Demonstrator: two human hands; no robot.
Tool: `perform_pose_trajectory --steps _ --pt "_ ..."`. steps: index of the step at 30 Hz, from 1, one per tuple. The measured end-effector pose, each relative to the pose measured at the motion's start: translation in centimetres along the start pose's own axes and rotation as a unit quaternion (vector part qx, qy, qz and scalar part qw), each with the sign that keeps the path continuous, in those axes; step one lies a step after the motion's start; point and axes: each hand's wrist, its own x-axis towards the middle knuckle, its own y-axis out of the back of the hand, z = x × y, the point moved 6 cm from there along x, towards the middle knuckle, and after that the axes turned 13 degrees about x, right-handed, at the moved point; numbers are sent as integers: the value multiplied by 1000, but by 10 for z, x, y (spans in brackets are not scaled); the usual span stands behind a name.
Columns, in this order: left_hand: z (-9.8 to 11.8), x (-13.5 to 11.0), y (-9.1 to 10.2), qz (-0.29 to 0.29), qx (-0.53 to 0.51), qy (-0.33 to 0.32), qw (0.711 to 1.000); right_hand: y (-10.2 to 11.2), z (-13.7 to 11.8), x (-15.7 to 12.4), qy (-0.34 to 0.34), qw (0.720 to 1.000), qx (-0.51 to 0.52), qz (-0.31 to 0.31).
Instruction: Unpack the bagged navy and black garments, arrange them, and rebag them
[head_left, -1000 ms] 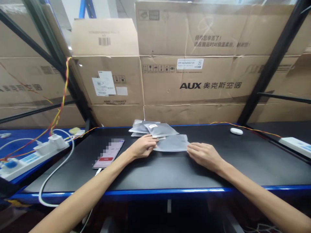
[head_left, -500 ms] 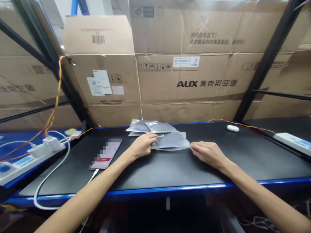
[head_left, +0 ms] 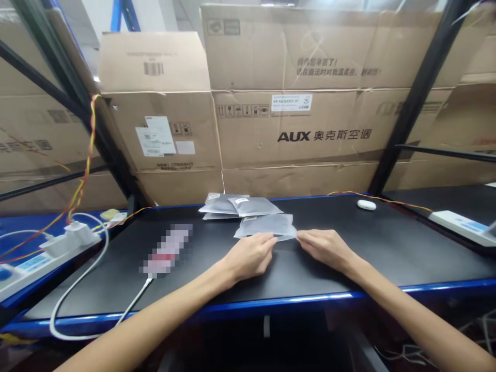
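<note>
A frosted translucent plastic bag [head_left: 265, 226] with a small white label lies on the black tabletop in front of me. My right hand [head_left: 325, 246] pinches its right front corner between thumb and fingers. At the bag's front edge, my left hand [head_left: 251, 257] is closed, its fingertips gripping the edge there; the thumb is partly hidden. Just behind lie more frosted bags, one labelled bag [head_left: 258, 206] overlapping another bag [head_left: 219, 204] to its left. What the bags contain cannot be made out.
A phone [head_left: 166, 253], blurred out, lies left with a white charging cable [head_left: 134, 301] attached. Power strips stand at the left [head_left: 34, 263] and right [head_left: 461, 227]. A small white case [head_left: 366, 205] sits back right. Large cardboard boxes [head_left: 248, 150] wall off the rear; black posts flank the table.
My left hand has moved from the bag's left upper side, by its label, to the right and nearer, onto the front edge. My right hand keeps its pinch on the corner.
</note>
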Motion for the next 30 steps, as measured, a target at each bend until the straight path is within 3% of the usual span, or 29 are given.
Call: perform_pose_trajectory --steps 3,9,14,18,23,27,30 --pt "-7 7 -4 2 12 43 999 -2 0 0 0 1000 12 -9" --pt "-22 28 -27 -107 10 145 984 -7 -1 0 3 999 43 -18" --pt "-27 39 -39 -149 43 180 971 -5 -2 0 31 999 18 -7" --pt "-32 31 -42 -152 20 111 982 -2 1 2 27 999 -37 -4" --pt "-23 4 -16 -48 -143 -41 988 -1 7 3 15 996 -80 -18" --pt "-21 -17 1 -37 -282 -41 958 -3 16 2 -17 994 -91 -56" --pt "-14 -28 5 -71 -297 -54 951 -3 26 1 -63 992 -92 -65"
